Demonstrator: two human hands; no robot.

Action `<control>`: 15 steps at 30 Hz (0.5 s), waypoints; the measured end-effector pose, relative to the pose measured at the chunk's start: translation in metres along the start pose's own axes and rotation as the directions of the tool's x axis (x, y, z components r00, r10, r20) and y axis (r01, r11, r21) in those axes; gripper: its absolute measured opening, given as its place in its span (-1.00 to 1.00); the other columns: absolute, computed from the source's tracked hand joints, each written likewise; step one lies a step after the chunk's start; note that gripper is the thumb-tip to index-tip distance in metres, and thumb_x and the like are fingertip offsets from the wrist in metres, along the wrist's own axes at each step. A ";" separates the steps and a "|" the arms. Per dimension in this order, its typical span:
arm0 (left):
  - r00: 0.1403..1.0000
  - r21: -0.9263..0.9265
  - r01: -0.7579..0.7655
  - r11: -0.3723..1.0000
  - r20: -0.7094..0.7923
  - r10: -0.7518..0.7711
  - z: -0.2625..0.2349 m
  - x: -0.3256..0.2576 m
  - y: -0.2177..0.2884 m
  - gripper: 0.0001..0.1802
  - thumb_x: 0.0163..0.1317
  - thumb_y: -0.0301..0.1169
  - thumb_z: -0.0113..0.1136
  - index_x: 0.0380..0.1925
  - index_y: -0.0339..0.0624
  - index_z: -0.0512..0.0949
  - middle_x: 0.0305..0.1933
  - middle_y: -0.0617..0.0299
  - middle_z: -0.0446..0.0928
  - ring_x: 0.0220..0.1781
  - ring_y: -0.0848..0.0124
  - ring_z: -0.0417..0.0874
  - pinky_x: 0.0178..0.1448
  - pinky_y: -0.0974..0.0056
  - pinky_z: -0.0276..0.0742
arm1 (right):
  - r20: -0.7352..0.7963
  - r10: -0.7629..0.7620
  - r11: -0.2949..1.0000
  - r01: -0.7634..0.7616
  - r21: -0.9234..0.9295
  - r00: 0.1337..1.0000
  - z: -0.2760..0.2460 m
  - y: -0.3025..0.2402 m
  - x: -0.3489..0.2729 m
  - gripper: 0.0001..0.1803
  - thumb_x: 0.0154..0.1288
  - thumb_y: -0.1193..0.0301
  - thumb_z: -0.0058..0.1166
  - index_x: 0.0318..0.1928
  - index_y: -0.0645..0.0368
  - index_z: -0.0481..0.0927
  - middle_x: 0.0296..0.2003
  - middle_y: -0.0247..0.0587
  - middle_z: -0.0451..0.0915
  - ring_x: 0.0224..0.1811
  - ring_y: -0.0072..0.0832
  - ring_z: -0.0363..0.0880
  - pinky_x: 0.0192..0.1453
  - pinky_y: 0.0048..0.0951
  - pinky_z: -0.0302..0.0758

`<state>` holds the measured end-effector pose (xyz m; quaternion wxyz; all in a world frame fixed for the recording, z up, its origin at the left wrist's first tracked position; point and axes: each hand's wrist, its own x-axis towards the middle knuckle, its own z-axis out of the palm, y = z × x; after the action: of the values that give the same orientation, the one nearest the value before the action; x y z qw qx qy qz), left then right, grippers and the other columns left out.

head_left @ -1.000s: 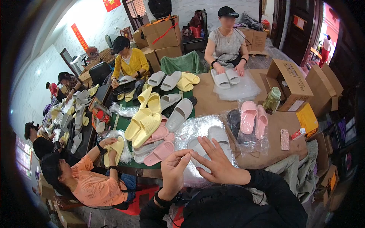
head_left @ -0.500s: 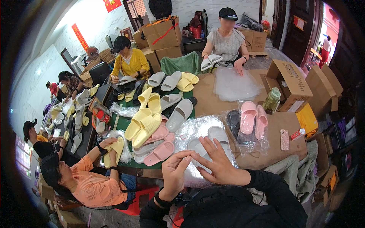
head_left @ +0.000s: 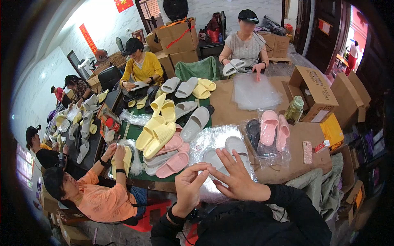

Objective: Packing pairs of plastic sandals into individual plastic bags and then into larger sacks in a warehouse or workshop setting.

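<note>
My left hand [head_left: 191,184] is closed, its thumb and forefinger pinched together against a fingertip of my right hand. Anything small between them is too little to make out. My right hand [head_left: 237,174] is spread, fingers apart and palm down. Beneath both hands, a pair of grey slippers [head_left: 237,146] lies on a shiny sheet of clear plastic wrap [head_left: 201,139], partly covered by my right hand. To the right of them, a pair of pink slippers [head_left: 269,128] sits in a clear bag, beside a black slipper [head_left: 253,132].
A heap of yellow slippers [head_left: 160,137], grey and pink ones fills the table's left. Further right are a phone [head_left: 307,152], a bottle [head_left: 294,110] and a cardboard box [head_left: 312,93]. Across the table, a person handles grey slippers by clear bags [head_left: 255,92]; others work at left.
My hands keep nearly the same pose. At left, the person in orange has raised both hands off a yellow slipper. The person opposite has shifted the grey slippers slightly.
</note>
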<state>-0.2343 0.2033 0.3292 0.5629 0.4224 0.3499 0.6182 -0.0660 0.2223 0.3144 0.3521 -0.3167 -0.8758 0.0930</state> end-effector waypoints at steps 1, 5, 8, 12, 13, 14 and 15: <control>1.000 0.000 0.000 1.000 -0.002 0.000 0.000 -0.001 0.001 -0.82 0.16 -0.67 0.09 -0.21 -0.44 0.53 -0.11 0.05 0.55 -0.07 0.41 0.55 0.08 0.38 0.41 | 0.001 -0.001 1.000 0.001 0.001 1.000 0.001 0.000 0.000 -0.19 0.00 0.41 0.13 0.33 -0.16 0.16 0.34 0.23 -0.01 0.36 0.10 0.05 0.30 0.17 0.03; 0.999 -0.010 -0.033 0.999 0.015 0.034 0.003 -0.002 0.004 -0.82 0.13 -0.71 0.10 -0.23 -0.44 0.54 -0.12 0.04 0.53 -0.05 0.39 0.53 0.09 0.36 0.39 | -0.030 -0.013 0.999 0.014 0.029 0.999 -0.001 -0.003 -0.001 -0.21 0.02 0.41 0.12 0.32 -0.14 0.18 0.33 0.24 -0.01 0.36 0.11 0.05 0.31 0.17 0.01; 0.998 -0.002 -0.059 0.998 0.021 0.059 0.004 -0.002 0.005 -0.82 0.10 -0.72 0.11 -0.25 -0.45 0.55 -0.14 0.03 0.53 -0.05 0.37 0.52 0.08 0.35 0.38 | -0.043 -0.011 0.998 0.014 0.067 0.999 0.001 -0.004 -0.002 -0.24 0.04 0.41 0.11 0.32 -0.13 0.20 0.33 0.25 -0.01 0.36 0.12 0.05 0.32 0.17 0.00; 0.995 0.007 -0.091 0.996 0.034 0.091 0.003 -0.003 0.007 -0.82 0.08 -0.74 0.11 -0.27 -0.45 0.56 -0.16 0.03 0.53 -0.04 0.35 0.49 0.07 0.33 0.38 | -0.029 -0.008 0.994 0.011 0.110 1.000 0.000 -0.007 -0.001 -0.25 0.06 0.41 0.10 0.32 -0.12 0.20 0.33 0.27 -0.03 0.36 0.15 0.03 0.33 0.15 -0.02; 0.995 0.007 -0.092 0.996 0.033 0.092 0.003 -0.004 0.006 -0.82 0.08 -0.74 0.11 -0.27 -0.45 0.56 -0.16 0.03 0.53 -0.04 0.35 0.49 0.07 0.33 0.38 | -0.028 -0.009 0.994 0.013 0.110 1.000 0.000 -0.008 -0.001 -0.25 0.06 0.41 0.10 0.32 -0.12 0.20 0.33 0.27 -0.03 0.36 0.15 0.03 0.33 0.15 -0.02; 0.993 0.011 -0.106 0.994 0.043 0.106 0.002 -0.004 0.005 -0.81 0.07 -0.74 0.12 -0.27 -0.45 0.56 -0.17 0.03 0.53 -0.04 0.34 0.49 0.07 0.33 0.38 | -0.024 -0.008 0.992 0.011 0.125 1.000 0.000 -0.009 -0.001 -0.24 0.06 0.41 0.10 0.32 -0.12 0.20 0.33 0.28 -0.03 0.36 0.16 0.02 0.33 0.15 -0.03; 0.991 0.015 -0.120 0.993 0.054 0.119 0.001 -0.004 0.005 -0.80 0.06 -0.75 0.12 -0.27 -0.45 0.56 -0.17 0.03 0.53 -0.05 0.34 0.49 0.06 0.33 0.38 | -0.020 -0.007 0.990 0.010 0.140 1.000 -0.001 -0.010 -0.001 -0.24 0.06 0.40 0.10 0.33 -0.11 0.19 0.33 0.28 -0.04 0.36 0.17 0.01 0.33 0.15 -0.04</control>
<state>-0.2353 0.1986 0.3333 0.5301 0.4638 0.3145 0.6364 -0.0698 0.2138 0.3182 0.3826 -0.2884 -0.8649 0.1496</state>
